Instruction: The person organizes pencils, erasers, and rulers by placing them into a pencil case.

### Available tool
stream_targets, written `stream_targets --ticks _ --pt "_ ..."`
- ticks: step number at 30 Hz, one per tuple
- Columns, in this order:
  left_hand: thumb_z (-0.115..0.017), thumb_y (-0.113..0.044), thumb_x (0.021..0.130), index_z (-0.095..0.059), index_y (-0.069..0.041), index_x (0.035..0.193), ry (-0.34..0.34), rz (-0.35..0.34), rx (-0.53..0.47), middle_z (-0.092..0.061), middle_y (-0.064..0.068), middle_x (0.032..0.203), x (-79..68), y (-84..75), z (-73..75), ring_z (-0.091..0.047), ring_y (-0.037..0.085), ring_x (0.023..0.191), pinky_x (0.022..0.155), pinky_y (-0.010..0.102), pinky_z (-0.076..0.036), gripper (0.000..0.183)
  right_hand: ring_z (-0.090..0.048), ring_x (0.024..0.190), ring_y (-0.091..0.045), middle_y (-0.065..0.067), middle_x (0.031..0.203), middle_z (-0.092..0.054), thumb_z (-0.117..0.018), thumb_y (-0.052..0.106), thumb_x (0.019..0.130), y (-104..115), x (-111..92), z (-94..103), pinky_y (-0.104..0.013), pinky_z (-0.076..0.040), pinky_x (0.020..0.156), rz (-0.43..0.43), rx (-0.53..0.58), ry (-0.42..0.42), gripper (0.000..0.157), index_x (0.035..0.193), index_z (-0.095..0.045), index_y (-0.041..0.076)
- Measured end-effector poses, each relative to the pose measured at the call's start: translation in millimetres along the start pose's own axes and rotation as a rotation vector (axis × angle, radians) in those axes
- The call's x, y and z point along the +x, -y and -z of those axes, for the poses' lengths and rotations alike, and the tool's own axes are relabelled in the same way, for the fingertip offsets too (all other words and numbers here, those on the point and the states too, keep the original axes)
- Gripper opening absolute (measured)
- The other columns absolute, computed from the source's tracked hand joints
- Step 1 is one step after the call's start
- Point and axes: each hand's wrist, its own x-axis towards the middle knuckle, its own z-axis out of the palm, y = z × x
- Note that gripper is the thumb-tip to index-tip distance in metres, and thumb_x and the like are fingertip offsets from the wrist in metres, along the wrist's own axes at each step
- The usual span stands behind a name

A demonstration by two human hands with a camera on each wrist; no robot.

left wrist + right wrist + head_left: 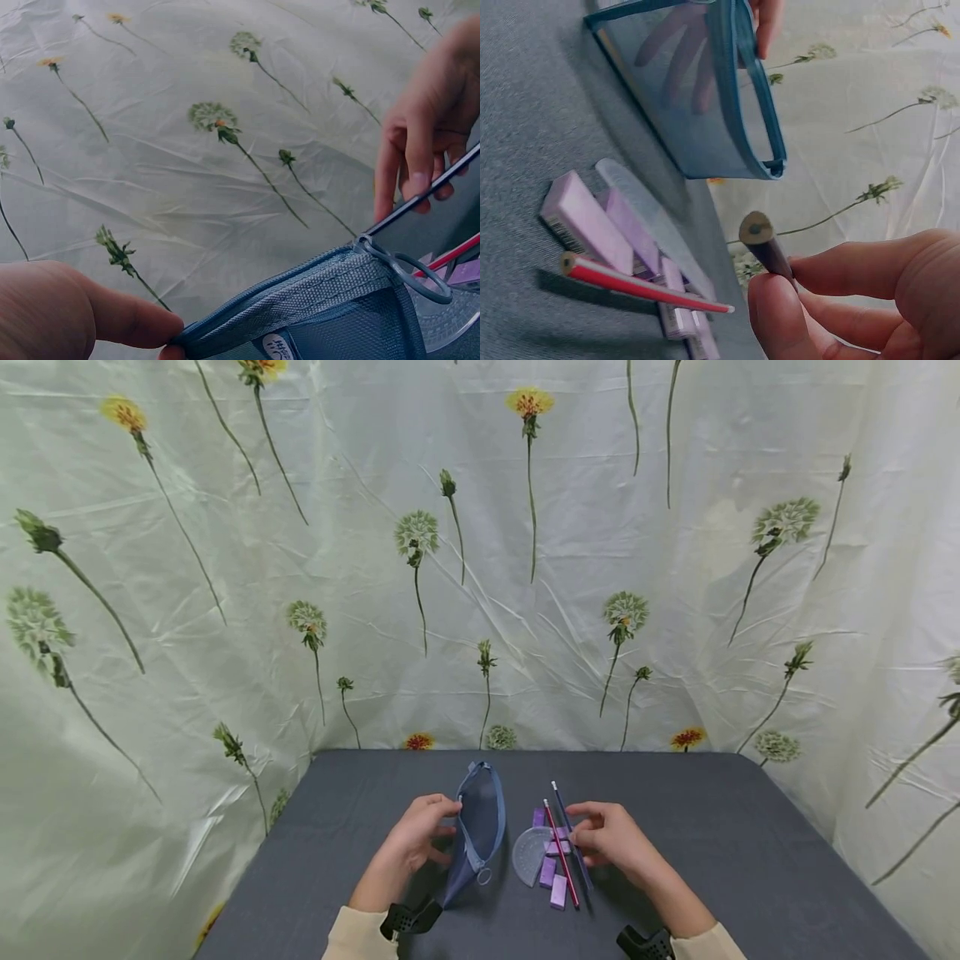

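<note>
A blue mesh zip pouch point(459, 875) stands upright with its mouth unzipped. My left hand point(416, 835) holds the pouch's rim, pinched between thumb and forefinger in the left wrist view, while other fingers show through the mesh point(682, 90) in the right wrist view. To the right, my right hand point(615, 839) pinches a dark pencil point(759, 232), tilted and raised above the table, its unsharpened end toward the right wrist camera. Below it, a red pencil point(561, 853) lies across several purple boxed blocks, perhaps erasers point(558, 892). Beside them lies a clear protractor point(528, 858).
A dark grey cloth covers the table point(360, 810). Behind it hangs a pale curtain point(360, 568) printed with dandelions. A ring pull point(484, 876) dangles from the pouch's near end. Both wrists carry black straps point(411, 918).
</note>
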Motion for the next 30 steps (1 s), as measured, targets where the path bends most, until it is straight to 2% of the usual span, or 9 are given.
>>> stream_targets --ticks 8,19,30 --pt "-0.061 -0.02 0.098 -0.053 -0.013 0.078 0.006 -0.018 -0.006 -0.047 0.026 0.131 -0.4 -0.7 0.4 -0.049 0.055 0.118 0.068 0.07 -0.05 0.023 -0.064 0.073 -0.023 -0.02 0.092 -0.068 -0.066 0.0 0.088 9 -4 1.4 -0.038 -0.057 0.059 0.053 0.006 -0.024 0.048 0.135 -0.057 -0.005" --pt "-0.061 -0.021 0.098 -0.054 -0.012 0.079 0.0 -0.015 -0.018 -0.045 0.03 0.133 -0.4 -0.2 -0.7 -0.049 0.055 0.119 0.066 0.068 -0.051 0.021 -0.064 0.073 -0.023 -0.019 0.093 -0.067 -0.067 0.003 0.089 20 -10 1.0 -0.039 -0.057 0.061 0.053 0.024 -0.01 0.049 0.136 -0.056 -0.003" --pt "-0.062 -0.021 0.098 -0.054 -0.009 0.082 0.003 -0.027 -0.013 -0.043 0.027 0.136 -1.3 -1.2 0.5 -0.046 0.058 0.121 0.067 0.068 -0.051 0.021 -0.064 0.07 -0.024 -0.013 0.091 -0.068 -0.068 0.003 0.091 22 -9 -5.3 -0.041 -0.057 0.06 0.085 0.02 0.03 0.049 0.138 -0.054 -0.004"
